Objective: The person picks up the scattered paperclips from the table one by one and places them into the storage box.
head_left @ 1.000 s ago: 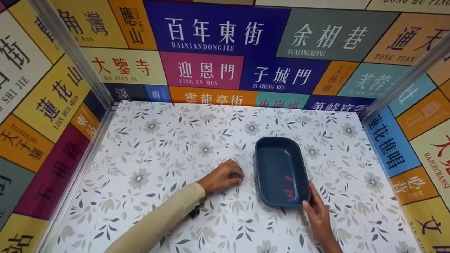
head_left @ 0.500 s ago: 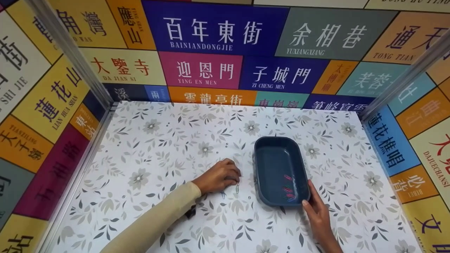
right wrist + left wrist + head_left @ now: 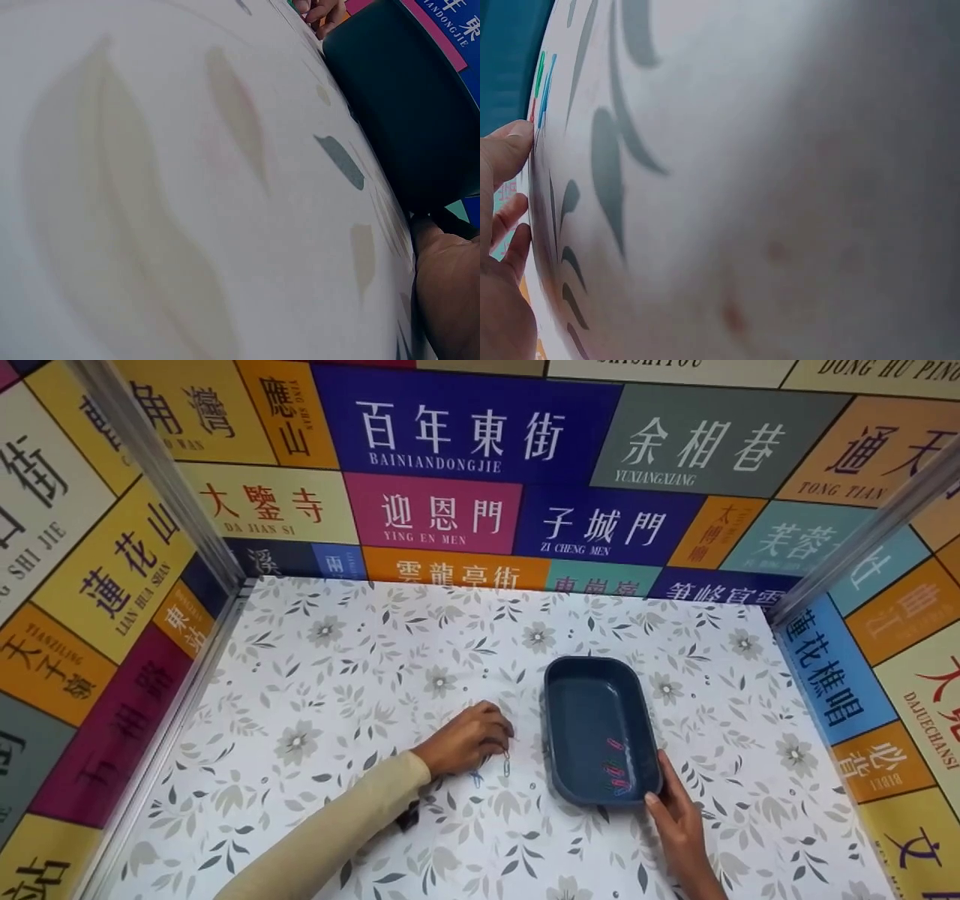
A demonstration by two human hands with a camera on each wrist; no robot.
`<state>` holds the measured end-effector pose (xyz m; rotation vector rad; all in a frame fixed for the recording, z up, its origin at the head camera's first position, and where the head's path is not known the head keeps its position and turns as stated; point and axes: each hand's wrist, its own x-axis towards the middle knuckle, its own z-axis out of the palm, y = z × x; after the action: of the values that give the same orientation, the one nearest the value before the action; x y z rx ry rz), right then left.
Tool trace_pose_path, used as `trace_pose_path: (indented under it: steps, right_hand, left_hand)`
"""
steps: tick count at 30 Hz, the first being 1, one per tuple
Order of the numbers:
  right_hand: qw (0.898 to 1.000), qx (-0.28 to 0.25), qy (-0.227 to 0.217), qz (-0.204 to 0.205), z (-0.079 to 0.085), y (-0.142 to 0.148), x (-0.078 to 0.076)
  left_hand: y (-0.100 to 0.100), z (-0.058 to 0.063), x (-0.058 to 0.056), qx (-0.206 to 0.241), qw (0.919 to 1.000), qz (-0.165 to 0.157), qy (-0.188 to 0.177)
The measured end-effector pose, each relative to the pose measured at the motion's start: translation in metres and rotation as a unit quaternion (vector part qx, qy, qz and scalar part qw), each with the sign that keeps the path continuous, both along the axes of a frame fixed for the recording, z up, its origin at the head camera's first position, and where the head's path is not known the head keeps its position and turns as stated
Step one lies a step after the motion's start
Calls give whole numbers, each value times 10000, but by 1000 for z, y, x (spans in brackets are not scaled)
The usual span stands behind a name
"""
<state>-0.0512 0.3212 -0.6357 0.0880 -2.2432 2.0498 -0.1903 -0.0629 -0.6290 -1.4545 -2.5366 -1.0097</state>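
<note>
My left hand is down at the table, left of a dark blue tray. In the left wrist view its fingertips pinch the end of a red paper clip, mostly hidden by the fingers. Close by on the tabletop lie a green paper clip and a blue paper clip. My right hand grips the tray's near right corner, thumb at the rim and fingers along the side. Several coloured paper clips, pink ones among them, lie inside the tray toward its near end.
A white cloth with grey flowers and leaves covers the table. Panels with coloured street-name signs stand behind it and on both sides. Metal posts mark the corners. Something small and dark shows beneath the left forearm.
My left hand has shifted slightly left and its fingers have drawn down toward the tabletop. The right hand and the tray stay where they were.
</note>
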Motion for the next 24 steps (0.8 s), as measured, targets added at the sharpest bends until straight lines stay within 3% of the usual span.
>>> trace_pose_path:
  steps: [10,21,24]
  right_hand:
    - [10000,2,21,2,-1,-1,0]
    - [9998,-155,29,72,-1,0,-1]
    - [9999,-128,50,24,-3,0,-1]
  left_hand:
    - [-1,-2,2,-75,9995,284,-82]
    - [-1,-6,2,43,9990,303,311]
    - [-1,-4,2,0,9994,314,115]
